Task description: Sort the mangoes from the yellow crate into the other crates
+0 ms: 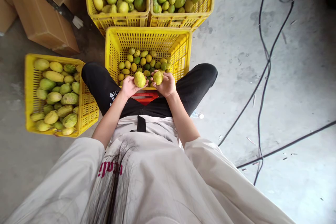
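1. My left hand (129, 86) is cupped around 1 yellow-green fruit (140, 79), fingers curled under it and thumb along its near side, so the grip is closed on that fruit and nothing else.
2. My right hand (166, 84) grasps a second, slightly smaller fruit (158, 77) the same way. The 2 fruits sit side by side, close but not touching, just above the near rim of the middle crate (148, 38).
3. To do this well, I judge each fruit should rest in the palm rather than be pinched, since the skin looks soft enough to bruise. I would turn it with the fingertips so every face gets checked.
4. I would keep both hands over the middle crate. It sits between my knees and holds only a shallow layer of small fruit, so a slip lands there rather than on the concrete floor (275, 77).
5. The crate on the left (31, 91), just beside my left knee, holds larger, longer fruit. The 2 far crates (147, 17) are heaped nearly to the rim.
6. Further out, cardboard boxes (44, 21) lie far left, and black cables (265, 73) trail across the floor on the right, well apart from the crates.
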Tool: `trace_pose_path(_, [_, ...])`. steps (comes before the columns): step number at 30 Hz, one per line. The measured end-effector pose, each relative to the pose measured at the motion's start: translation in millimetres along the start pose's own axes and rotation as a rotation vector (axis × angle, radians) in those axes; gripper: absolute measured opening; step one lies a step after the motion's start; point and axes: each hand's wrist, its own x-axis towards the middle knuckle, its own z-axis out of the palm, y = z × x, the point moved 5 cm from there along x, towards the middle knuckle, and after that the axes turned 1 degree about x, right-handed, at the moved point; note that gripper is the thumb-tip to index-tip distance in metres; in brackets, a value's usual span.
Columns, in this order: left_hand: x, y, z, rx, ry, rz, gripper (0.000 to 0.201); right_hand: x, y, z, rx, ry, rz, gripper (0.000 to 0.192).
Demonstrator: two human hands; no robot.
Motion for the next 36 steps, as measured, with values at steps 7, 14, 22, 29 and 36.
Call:
trace_pose_path(7, [6.8,2.6,-11.5,0.062,0.085,0.097,0.026,-12.1,-8.5,14.8,0.087,0.009,-0.090,0.039])
trace_pose_path(14, [5.2,0.5,-10.7,0.130,0.059,0.085,0.022,-9.4,-3.6,5.5,0.016,0.061,-0.044,0.026])
trace_pose_path(22, [0.1,3.6,-5.5,0.068,0.029,0.064,0.031,-6.1,-1.5,1.9,0.093,0.206,-0.052,0.016])
trace_pose_path(29, [6.6,-1.4,-5.9,0.102,-0.004,-0.011,0.037,-3.5,-1.7,-1.1,0.060,0.144,-0.055,0.017])
trace_pose_path(36, [12.3,-3.8,-14.2,0.200,0.055,-0.015,0.030,-1.9,1.3,2.1,-0.002,0.119,-0.082,0.026])
